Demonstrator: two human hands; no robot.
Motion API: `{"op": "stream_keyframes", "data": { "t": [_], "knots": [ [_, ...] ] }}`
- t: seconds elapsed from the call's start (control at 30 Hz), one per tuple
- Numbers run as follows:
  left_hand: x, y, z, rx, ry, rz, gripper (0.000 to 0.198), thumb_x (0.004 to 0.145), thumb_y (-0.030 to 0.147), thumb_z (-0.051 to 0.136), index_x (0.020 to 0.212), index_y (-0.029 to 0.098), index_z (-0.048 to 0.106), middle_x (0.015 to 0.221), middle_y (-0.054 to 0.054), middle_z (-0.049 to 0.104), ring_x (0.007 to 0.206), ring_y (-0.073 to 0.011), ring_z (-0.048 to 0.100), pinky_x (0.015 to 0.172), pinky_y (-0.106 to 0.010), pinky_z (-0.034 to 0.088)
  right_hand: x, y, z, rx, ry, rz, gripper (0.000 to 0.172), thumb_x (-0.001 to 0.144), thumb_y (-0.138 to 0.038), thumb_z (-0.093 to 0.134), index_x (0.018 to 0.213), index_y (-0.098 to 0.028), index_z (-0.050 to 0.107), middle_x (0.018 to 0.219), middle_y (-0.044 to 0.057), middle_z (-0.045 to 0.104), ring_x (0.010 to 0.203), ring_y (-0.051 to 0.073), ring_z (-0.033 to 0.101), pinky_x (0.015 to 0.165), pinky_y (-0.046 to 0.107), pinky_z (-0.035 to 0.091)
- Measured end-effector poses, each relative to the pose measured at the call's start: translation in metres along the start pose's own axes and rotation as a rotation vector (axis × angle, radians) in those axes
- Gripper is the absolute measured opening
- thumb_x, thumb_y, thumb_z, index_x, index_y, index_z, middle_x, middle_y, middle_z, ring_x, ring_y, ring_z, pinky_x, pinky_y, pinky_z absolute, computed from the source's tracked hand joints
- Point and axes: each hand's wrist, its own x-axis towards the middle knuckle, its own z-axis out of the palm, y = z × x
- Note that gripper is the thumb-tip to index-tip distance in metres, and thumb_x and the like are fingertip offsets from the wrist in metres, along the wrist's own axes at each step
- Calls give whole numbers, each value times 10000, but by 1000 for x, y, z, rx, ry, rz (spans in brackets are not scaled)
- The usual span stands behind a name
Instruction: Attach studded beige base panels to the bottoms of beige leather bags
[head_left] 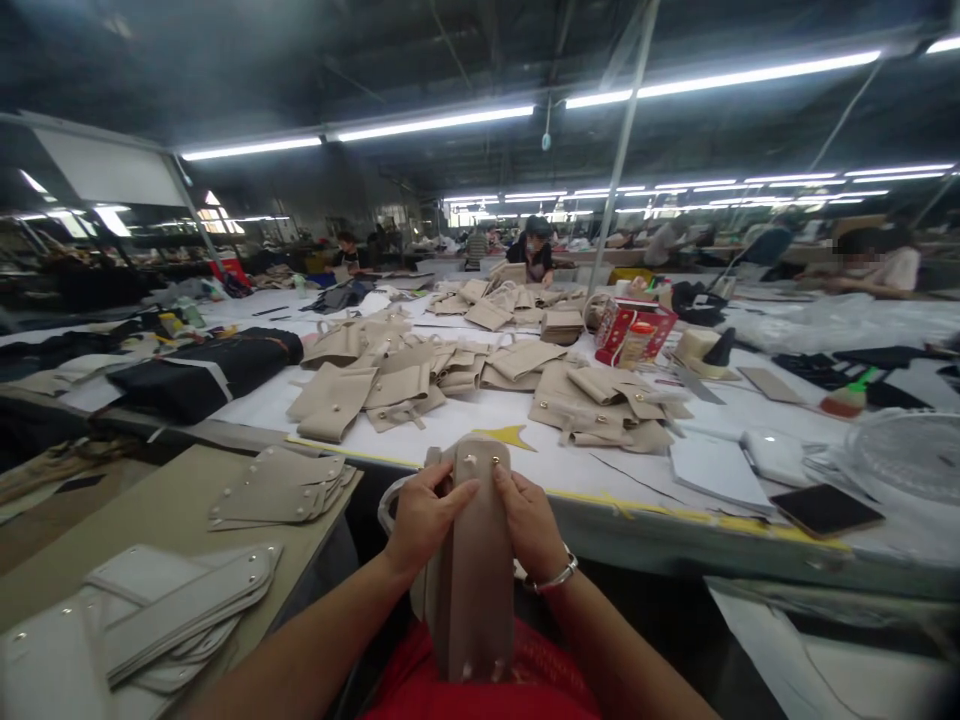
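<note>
In front of my lap I hold a beige leather bag piece (481, 560), a long panel with a rounded top end and two small metal studs near it. My left hand (424, 515) grips the left edge, its thumb lying across the front by the studs and its fingers partly hidden behind. On the opposite edge, my right hand (531, 520) pinches the panel just below the right stud. More beige layers and a loop show behind the panel on the left. Just beyond, beige leather pieces (337, 395) with studs lie in loose heaps on the white-covered table (480, 410).
Lower left, a board (180, 490) bears stacked beige panels (277, 488) and pale studded straps (187, 615). A black bundle (217, 370) sits on the table's left. To the right are a red bag (637, 330), a white pad (718, 472) and a dark phone-like slab (827, 510). Co-workers sit beyond.
</note>
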Motion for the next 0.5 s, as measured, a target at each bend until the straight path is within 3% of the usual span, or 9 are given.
{"op": "stream_keyframes", "data": {
  "t": [0.2,0.5],
  "knots": [
    [-11,3,7,95,-99,78,575,698,413,636,1213,175,541,871,-33,649,777,-196,581,714,-279,447,-10,10,-9,102,32,25,455,767,-589,481,860,-156,585,767,57,648,670,181,584,604,293,471],
    [-21,7,26,9,-160,156,421,783,341,556,1174,185,552,1021,-58,639,911,-212,582,824,-296,432,-30,12,-14,317,57,83,440,754,-534,545,927,-135,613,824,72,669,678,191,614,576,286,473]
  ]
}}
